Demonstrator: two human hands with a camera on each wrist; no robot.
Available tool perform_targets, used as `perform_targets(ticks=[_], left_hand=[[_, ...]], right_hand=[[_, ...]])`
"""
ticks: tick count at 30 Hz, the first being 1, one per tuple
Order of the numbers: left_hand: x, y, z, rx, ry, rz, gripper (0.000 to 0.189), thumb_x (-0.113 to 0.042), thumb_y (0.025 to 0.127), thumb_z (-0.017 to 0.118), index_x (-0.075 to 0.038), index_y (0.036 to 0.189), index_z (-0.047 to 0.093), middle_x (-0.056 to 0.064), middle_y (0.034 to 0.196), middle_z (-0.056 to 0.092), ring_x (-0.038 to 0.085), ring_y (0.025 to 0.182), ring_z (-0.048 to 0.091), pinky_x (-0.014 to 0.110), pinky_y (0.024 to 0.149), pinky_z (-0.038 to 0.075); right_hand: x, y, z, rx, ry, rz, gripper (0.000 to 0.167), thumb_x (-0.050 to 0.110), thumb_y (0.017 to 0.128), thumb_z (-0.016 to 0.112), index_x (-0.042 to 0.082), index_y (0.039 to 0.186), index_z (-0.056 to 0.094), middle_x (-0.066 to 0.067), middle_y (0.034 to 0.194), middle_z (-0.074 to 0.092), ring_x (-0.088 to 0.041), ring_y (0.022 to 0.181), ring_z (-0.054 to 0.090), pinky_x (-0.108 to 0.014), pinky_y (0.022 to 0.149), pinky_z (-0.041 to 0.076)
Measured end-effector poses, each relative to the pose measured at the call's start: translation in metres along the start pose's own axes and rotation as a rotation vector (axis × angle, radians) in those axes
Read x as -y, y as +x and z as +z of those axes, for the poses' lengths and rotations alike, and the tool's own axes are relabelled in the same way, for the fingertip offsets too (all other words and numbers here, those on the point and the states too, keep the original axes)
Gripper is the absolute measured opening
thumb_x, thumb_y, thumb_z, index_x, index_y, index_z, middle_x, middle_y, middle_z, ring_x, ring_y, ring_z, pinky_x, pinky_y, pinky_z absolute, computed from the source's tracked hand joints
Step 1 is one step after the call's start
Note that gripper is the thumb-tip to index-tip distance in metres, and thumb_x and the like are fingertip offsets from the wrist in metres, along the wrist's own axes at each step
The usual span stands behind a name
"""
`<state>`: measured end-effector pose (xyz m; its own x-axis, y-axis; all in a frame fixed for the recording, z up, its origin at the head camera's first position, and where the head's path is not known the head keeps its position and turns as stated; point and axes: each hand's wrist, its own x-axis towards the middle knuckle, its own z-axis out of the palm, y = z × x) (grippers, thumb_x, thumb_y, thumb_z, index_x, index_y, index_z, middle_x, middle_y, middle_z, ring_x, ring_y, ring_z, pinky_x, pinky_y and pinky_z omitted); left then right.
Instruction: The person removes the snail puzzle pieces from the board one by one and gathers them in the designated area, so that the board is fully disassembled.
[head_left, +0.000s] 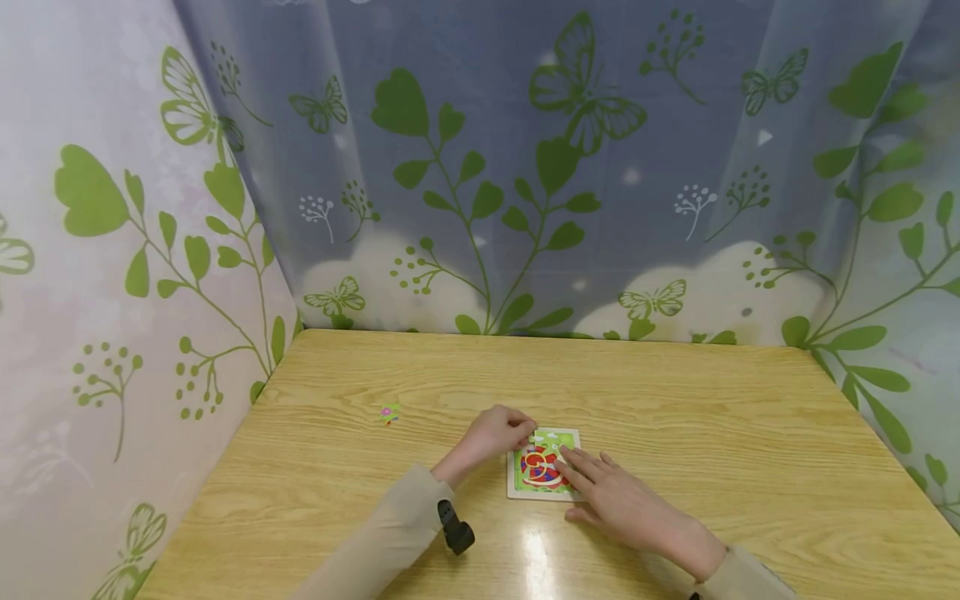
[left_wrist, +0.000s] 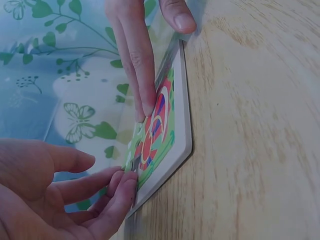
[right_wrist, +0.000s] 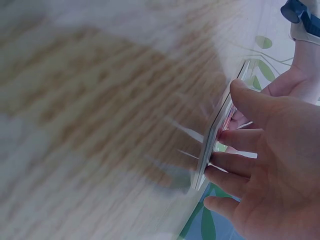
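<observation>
On the table lies a small square jigsaw puzzle, pale-framed, with a red and blue figure on green. My left hand is at its far left corner, its bent fingertips pinching what looks like a puzzle piece, mostly hidden by the fingers. In the left wrist view the left thumb is hard to tell from the fingers. My right hand lies over the puzzle's right side, straight fingertips resting on the picture. The right wrist view shows the right fingers along the board's edge.
A loose green puzzle piece with a pink flower lies on the wooden table, left of the puzzle. Patterned curtains hang behind the table and at both sides. A black band is on the left wrist.
</observation>
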<state>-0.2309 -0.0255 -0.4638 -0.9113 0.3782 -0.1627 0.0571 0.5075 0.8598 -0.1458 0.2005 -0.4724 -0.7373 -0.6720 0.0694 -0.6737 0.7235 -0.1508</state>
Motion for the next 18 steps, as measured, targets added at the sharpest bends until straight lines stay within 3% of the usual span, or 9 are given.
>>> perform_targets(ticks=[9,18], left_hand=[[0.0032,0.0042,0.0036,-0.029,0.072,0.062,0.019,-0.016,0.102,0.063,-0.004,0.11,0.075,0.004,0.094,0.071,0.015,0.076,0.067,0.023,0.064,0.055],[0.0052,0.0072,0.0055,-0.075,0.127,0.123,0.009,-0.011,0.097,0.069,-0.006,0.1,0.076,0.003,0.089,0.071,0.007,0.07,0.059,0.019,0.06,0.048]], right_hand=[[-0.0001,-0.0002,-0.0009,0.005,0.005,0.0,0.061,0.038,0.1,0.062,-0.003,0.144,0.052,-0.024,0.153,0.043,-0.04,0.138,0.046,-0.061,0.109,0.038],[0.0001,-0.0011,0.0004,-0.002,0.006,-0.002,0.063,0.038,0.1,0.062,-0.005,0.144,0.051,-0.025,0.154,0.043,-0.042,0.139,0.044,-0.062,0.11,0.037]])
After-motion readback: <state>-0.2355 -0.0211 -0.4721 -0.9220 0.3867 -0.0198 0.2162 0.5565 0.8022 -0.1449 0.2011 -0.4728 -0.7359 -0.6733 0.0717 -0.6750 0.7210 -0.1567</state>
